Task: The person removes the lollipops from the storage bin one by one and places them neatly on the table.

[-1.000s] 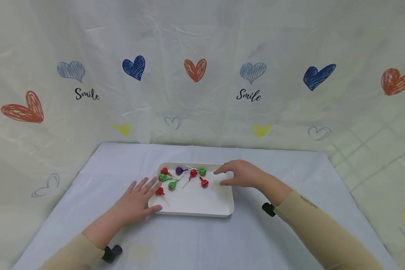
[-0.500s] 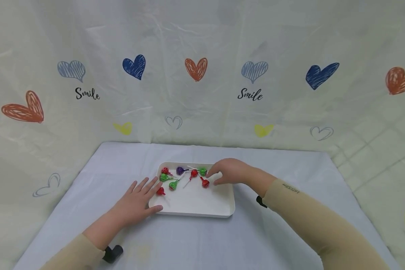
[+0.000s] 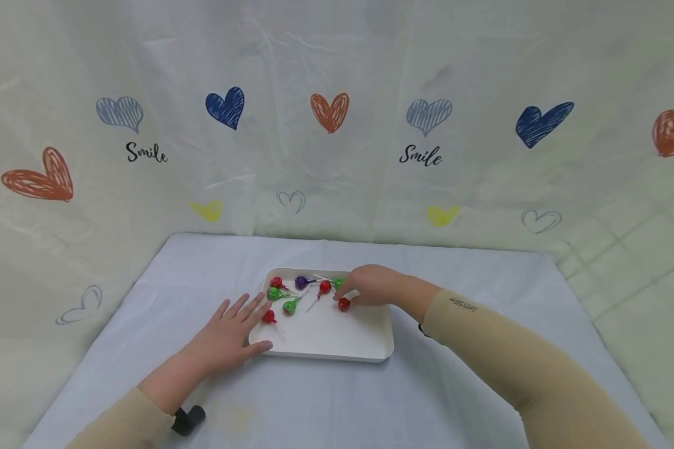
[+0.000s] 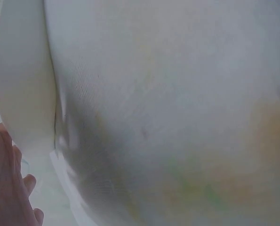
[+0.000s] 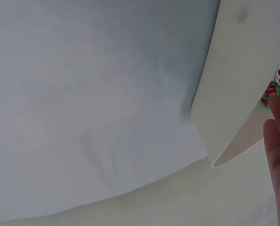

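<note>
**Bare right hand [image 3: 373, 285] arrives at a round, red-wrapped lollipop [image 3: 344, 304]**

A pale plastic sheet [image 3: 371, 56] printed with coloured hearts hangs behind a table covered in white cloth [image 3: 337, 405]. On it lies a shallow, white, round-cornered rectangular tray [image 3: 331, 340].

The bare left hand [image 3: 224, 337] is spread wide over the tray's left rim and holds nothing; it has stayed there while the right hand has moved inward from the tray's right end. The right hand's fingers now bend down narrowly, thumb and fingertips at the red-wrapped lollipop, which lies in the right half of the tray towards the back, its stick hidden. Whether they pinch it, the pictures do not settle. The lollipop itself appears unmoved, so the work seems to stand at contact, with no lift yet.

Just behind those fingertips is a partly hidden green-wrapped lollipop [image 3: 338, 284]. To their left lie a second red one [image 3: 325, 287], a purple one [image 3: 301, 282], two more green ones [image 3: 289, 307] and, nearest the left hand, two further red ones [image 3: 269, 317].
</note>
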A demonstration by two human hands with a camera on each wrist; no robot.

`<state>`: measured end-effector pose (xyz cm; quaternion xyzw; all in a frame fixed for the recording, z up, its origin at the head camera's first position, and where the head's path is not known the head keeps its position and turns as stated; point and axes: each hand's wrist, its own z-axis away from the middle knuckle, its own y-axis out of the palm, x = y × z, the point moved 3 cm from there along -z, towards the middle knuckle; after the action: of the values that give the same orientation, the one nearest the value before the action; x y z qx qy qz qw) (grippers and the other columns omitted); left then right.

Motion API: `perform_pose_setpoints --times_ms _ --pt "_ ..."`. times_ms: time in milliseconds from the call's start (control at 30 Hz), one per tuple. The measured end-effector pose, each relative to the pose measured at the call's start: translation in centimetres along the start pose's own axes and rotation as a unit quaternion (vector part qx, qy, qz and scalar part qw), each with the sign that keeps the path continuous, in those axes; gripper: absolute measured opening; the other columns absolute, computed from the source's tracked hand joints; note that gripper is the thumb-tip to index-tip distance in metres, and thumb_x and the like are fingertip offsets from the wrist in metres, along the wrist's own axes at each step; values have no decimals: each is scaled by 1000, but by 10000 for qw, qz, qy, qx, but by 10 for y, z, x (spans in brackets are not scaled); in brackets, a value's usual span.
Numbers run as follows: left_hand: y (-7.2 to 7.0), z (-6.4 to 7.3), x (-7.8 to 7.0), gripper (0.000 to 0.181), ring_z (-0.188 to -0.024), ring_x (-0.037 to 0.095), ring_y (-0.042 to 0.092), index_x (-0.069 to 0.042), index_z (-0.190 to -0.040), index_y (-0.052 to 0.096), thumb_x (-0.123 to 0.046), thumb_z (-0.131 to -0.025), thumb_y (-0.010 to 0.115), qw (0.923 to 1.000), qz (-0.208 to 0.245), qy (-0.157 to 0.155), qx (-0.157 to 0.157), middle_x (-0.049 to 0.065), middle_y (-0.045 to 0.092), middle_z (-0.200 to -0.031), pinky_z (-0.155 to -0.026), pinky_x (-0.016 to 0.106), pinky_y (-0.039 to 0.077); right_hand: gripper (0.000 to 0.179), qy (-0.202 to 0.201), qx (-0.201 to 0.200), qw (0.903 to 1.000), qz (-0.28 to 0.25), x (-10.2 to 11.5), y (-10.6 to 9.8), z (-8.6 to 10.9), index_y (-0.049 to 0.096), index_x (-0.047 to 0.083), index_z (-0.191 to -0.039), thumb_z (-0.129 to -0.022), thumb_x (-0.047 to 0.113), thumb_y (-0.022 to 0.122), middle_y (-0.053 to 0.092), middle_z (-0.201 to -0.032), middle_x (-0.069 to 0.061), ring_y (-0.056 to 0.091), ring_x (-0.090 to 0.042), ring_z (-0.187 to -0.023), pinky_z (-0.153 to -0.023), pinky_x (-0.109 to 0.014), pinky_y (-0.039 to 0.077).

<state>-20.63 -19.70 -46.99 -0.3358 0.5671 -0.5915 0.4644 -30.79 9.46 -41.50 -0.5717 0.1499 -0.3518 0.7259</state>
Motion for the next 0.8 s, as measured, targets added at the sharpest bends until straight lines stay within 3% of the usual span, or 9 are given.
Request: perform_pose_setpoints --times_ms 467,800 --pt "-1 1 -2 90 -151 36 11 -20 -159 25 -68 -89 55 10000 72 -7 -61 3 16 -166 -118 61 6 33 202 223 9995 89 -4 10 -12 75 35 -116 -96 11 66 67 -105 19 57 -9 -98 -99 -32 48" --pt "-2 2 -2 89 -151 36 12 -20 -159 26 -66 -89 57 9999 124 -18 -95 4 17 -166 -118 61 7 28 -64 164 9994 288 -3 12 -15 77 34 -111 -92 14 73 69 -105 19 59 -7 -100 -99 -30 48"
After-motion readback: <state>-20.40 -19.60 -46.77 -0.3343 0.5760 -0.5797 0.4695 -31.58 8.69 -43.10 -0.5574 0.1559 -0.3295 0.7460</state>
